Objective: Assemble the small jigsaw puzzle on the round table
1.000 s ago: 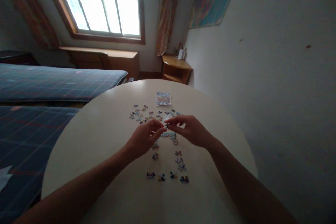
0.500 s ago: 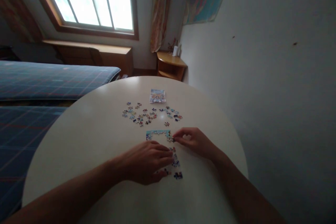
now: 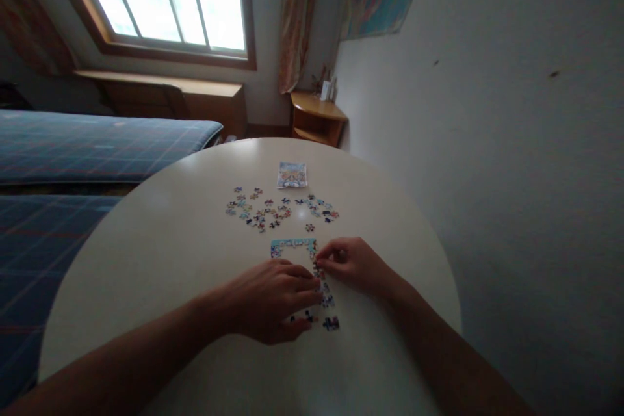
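A jigsaw puzzle border (image 3: 293, 244) lies partly joined on the white table, its top edge pale blue-green. My right hand (image 3: 355, 265) pinches at a small puzzle piece on the border's right side, thumb and forefinger together. Over the frame's middle rests my left hand (image 3: 275, 299), palm down with fingers stretched out and fingertips touching the right-hand column of pieces (image 3: 327, 298). That hand hides much of the left and lower border. Just below the column sits a separate dark piece (image 3: 331, 323).
Several loose puzzle pieces (image 3: 266, 214) are scattered beyond the border. A small picture packet (image 3: 292, 175) lies behind them. The round table (image 3: 146, 240) stands beside a wall on the right and a plaid-covered mattress (image 3: 97, 149) on the left.
My right fingertips have shifted slightly left and down along the border's right side, closer to my left fingertips. My left hand stays almost where it was.
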Motion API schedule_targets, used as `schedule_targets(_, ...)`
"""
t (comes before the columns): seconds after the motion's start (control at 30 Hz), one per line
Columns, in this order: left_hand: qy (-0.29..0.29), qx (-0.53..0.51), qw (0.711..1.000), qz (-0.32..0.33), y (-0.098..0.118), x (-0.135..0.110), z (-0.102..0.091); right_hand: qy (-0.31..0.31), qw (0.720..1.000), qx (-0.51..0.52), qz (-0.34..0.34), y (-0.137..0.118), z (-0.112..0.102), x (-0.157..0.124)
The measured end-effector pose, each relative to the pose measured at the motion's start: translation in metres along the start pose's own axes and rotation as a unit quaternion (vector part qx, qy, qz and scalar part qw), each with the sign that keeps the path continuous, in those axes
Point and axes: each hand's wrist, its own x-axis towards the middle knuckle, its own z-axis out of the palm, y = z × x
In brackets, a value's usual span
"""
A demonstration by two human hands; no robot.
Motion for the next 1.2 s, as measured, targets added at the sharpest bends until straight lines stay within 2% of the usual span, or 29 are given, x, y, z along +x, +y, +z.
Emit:
schedule_targets(0.3,0.007,-0.005,1.0,0.005,0.0004,0.0008,-0.0004,-0.017,0.999,-0.026,-0.014,-0.004,-0.0043,-0.0012)
schedule_targets(0.7,-0.028,-0.001,1.0,-0.009,0.0019,0.0006,-0.0009,-0.038,0.998,0.04,-0.011,-0.0033,-0.0053,-0.0007)
schedule_targets(0.97,-0.014,-0.006,1.0,-0.01,0.0021,-0.0004,-0.0008,-0.029,0.999,-0.006,-0.014,-0.0035,-0.0022,-0.0008)
schedule_targets(1.2,-0.03,-0.011,0.999,-0.023,0.0022,-0.0004,-0.0002,-0.018,0.998,-0.037,-0.044,-0.0097,-0.0033,-0.0008)
